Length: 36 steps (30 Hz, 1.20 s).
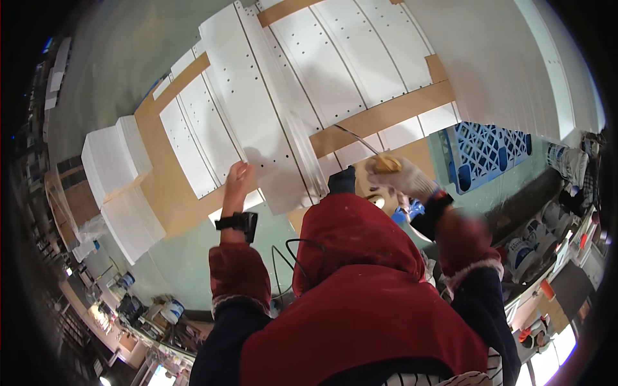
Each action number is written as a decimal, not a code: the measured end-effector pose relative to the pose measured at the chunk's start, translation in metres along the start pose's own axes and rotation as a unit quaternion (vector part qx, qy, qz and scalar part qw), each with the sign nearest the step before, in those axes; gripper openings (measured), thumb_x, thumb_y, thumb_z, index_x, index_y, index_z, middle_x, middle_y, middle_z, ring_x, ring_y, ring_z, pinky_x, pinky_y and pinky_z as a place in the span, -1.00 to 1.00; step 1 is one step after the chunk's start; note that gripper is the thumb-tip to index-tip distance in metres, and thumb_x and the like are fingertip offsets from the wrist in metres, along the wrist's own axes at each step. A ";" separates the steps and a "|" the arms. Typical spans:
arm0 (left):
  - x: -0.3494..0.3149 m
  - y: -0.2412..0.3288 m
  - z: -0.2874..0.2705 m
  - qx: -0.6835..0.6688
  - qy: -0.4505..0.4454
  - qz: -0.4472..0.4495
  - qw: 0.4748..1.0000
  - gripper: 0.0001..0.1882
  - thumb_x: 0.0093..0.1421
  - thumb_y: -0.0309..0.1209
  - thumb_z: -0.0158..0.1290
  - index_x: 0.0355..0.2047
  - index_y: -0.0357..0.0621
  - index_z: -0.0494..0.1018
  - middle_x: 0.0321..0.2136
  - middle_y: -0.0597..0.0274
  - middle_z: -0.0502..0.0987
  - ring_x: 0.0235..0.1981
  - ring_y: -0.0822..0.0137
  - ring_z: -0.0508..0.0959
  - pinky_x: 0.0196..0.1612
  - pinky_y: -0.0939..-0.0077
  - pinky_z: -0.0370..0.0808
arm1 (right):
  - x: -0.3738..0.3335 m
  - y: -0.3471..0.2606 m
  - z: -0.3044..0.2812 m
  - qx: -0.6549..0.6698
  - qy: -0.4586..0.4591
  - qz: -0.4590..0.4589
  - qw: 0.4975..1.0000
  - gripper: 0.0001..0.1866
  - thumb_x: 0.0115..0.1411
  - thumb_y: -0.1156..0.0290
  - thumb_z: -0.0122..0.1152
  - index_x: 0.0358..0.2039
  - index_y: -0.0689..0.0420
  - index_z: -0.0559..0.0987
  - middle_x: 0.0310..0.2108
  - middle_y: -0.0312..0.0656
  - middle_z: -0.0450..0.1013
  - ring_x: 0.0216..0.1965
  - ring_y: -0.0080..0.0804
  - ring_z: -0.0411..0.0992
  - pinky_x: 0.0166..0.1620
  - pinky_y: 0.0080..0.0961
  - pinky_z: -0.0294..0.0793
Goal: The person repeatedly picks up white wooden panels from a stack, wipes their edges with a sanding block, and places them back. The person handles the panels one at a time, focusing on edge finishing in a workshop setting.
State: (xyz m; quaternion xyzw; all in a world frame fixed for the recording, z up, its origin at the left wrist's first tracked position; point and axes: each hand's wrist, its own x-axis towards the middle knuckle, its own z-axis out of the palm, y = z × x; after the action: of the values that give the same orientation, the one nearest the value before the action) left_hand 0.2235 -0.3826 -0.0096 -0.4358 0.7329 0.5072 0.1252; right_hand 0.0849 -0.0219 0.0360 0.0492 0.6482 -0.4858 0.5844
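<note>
My left hand is bare, with a black band at the wrist. Its fingers look curled together beside the left edge of a long white panel with small holes; whether they pinch anything is hidden. My right hand wears a pale work glove and is closed around the yellowish handle of a thin-shafted metal hand tool. The shaft slants up and left over a strip of brown cardboard. Under and around the long panel lie more drilled white panels.
White stacked pieces stand at the left on brown board. To the right are a blue plastic crate and a large white block-like stack. Several white containers line the right side of the greenish floor.
</note>
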 end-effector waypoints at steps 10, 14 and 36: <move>-0.005 0.001 0.038 -0.153 -0.071 -0.098 0.981 -0.42 0.09 -0.12 0.10 -0.12 -0.42 0.28 -0.21 0.08 0.46 -0.24 0.34 0.48 -0.19 0.52 0.42 | 0.078 0.036 0.069 0.017 -0.034 -0.106 0.994 -0.71 -0.02 0.37 0.25 -0.25 0.12 0.50 -0.46 -0.36 0.43 -0.43 -0.59 0.39 -0.30 -0.60 0.40; -0.008 -0.001 0.034 -0.114 -0.107 -0.093 0.983 -0.51 0.11 -0.17 0.08 -0.18 -0.42 0.35 -0.24 0.06 0.48 -0.24 0.37 0.49 -0.20 0.51 0.42 | 0.064 0.007 0.079 0.077 -0.057 -0.043 0.994 -0.66 -0.01 0.36 0.23 -0.19 0.14 0.46 -0.39 -0.26 0.48 -0.34 -0.46 0.41 -0.22 -0.49 0.40; 0.292 0.228 -0.057 0.281 0.152 0.347 0.882 -0.21 0.08 0.12 -0.06 0.09 -0.32 0.20 -0.07 -0.15 0.39 0.02 -0.02 0.35 0.08 0.34 0.24 | 0.070 0.048 0.013 0.012 0.014 0.022 1.000 -0.38 -0.05 0.34 0.28 0.08 0.04 0.35 -0.22 -0.21 0.46 -0.22 -0.50 0.42 -0.11 -0.57 0.39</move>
State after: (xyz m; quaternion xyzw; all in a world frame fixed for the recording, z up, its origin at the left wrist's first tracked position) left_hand -0.1082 -0.5568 -0.0214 -0.1714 0.9592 0.2184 -0.0544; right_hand 0.1031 -0.0409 -0.0456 0.0767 0.6493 -0.4799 0.5850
